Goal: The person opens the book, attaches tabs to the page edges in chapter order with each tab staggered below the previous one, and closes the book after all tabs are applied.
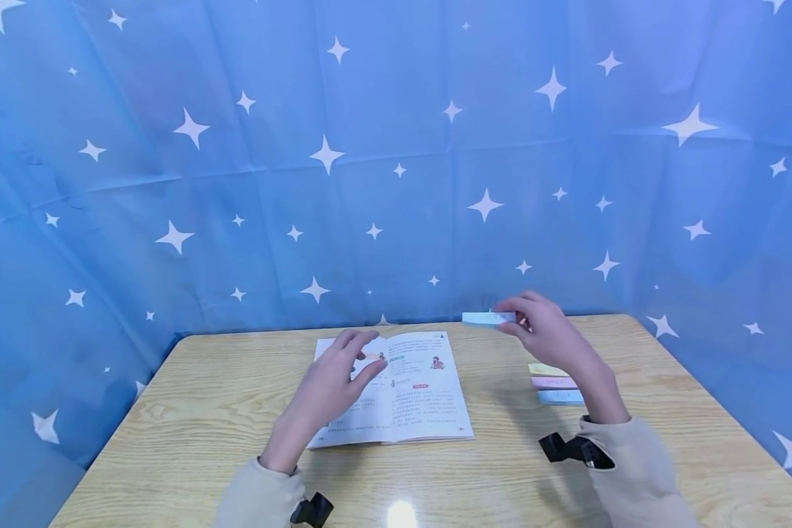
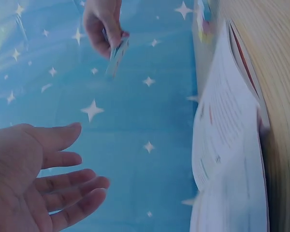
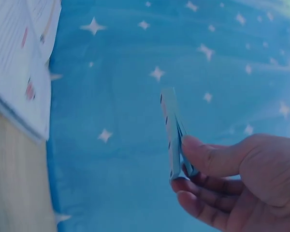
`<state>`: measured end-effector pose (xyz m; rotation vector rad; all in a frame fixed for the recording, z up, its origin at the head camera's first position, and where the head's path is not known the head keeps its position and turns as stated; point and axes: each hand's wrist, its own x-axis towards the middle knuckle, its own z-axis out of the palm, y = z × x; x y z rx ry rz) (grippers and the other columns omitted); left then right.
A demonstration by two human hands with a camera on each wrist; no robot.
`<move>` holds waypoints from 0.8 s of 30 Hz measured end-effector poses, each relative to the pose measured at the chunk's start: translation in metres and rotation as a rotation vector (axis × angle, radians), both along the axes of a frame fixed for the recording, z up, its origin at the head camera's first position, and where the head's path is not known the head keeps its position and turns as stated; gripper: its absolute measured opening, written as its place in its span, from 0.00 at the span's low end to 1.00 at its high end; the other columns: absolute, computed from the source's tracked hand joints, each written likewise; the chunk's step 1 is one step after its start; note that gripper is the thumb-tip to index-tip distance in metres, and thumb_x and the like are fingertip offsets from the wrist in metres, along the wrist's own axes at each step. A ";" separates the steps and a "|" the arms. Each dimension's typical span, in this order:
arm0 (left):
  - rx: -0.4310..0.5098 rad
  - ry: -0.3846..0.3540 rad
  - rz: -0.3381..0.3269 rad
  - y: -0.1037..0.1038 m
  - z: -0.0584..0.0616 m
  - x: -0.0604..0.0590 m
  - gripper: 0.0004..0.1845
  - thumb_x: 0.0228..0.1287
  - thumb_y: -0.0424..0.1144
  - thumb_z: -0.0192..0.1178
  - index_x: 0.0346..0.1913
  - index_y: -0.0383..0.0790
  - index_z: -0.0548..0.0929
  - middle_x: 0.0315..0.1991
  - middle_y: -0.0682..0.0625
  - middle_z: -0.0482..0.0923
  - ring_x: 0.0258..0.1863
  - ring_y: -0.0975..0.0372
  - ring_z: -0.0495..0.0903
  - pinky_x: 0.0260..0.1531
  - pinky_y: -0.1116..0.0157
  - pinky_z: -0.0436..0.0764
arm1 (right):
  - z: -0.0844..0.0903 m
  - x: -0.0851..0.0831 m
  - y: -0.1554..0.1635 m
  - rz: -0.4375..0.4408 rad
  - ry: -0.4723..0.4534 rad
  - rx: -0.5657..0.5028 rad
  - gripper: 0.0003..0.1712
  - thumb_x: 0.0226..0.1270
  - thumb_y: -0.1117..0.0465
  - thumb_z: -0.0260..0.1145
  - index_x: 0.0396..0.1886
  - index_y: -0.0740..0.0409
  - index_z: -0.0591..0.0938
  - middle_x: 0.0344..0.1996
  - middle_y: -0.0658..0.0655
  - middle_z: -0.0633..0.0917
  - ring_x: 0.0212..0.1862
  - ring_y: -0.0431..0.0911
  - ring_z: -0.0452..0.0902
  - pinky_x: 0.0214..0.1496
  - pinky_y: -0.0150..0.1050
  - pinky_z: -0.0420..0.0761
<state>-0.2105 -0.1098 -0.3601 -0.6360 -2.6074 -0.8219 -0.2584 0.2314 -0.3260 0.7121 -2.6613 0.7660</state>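
While three pads point(image 1: 554, 383) lie, hands point(image 1: 546, 331) pinch one pad point(image 1: 488, 317).

Light is bright, even and cool, tinted blue by the star-patterned backdrop point(image 1: 396, 147). A round white glare spot sits on the counter point(image 1: 204, 411) at its near edge, straight below the open book point(image 1: 402, 396). Soft shadows lie on the wood to the right of the book. The head view bows the backdrop's folds toward the edges. In both wrist views the book pages are blurred and washed out, the print unreadable.
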 end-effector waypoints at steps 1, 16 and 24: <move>0.005 0.006 -0.011 0.003 0.001 0.001 0.28 0.70 0.46 0.65 0.68 0.39 0.75 0.61 0.45 0.75 0.48 0.57 0.82 0.39 0.61 0.84 | 0.002 0.003 -0.004 0.014 0.014 -0.002 0.13 0.69 0.69 0.68 0.52 0.66 0.84 0.42 0.59 0.81 0.36 0.46 0.72 0.38 0.41 0.77; 0.105 0.079 -0.166 0.038 0.015 0.010 0.32 0.67 0.44 0.68 0.70 0.39 0.72 0.59 0.47 0.72 0.36 0.64 0.78 0.35 0.69 0.82 | 0.012 0.040 -0.056 0.275 0.134 -0.033 0.12 0.67 0.70 0.69 0.49 0.60 0.85 0.43 0.51 0.80 0.37 0.40 0.78 0.40 0.34 0.82; 0.210 0.111 -0.270 0.045 0.015 0.010 0.19 0.62 0.36 0.72 0.55 0.37 0.82 0.46 0.48 0.76 0.26 0.66 0.74 0.26 0.72 0.79 | 0.011 0.048 -0.066 0.319 0.108 -0.022 0.12 0.68 0.70 0.68 0.50 0.59 0.85 0.43 0.50 0.81 0.35 0.38 0.76 0.37 0.33 0.81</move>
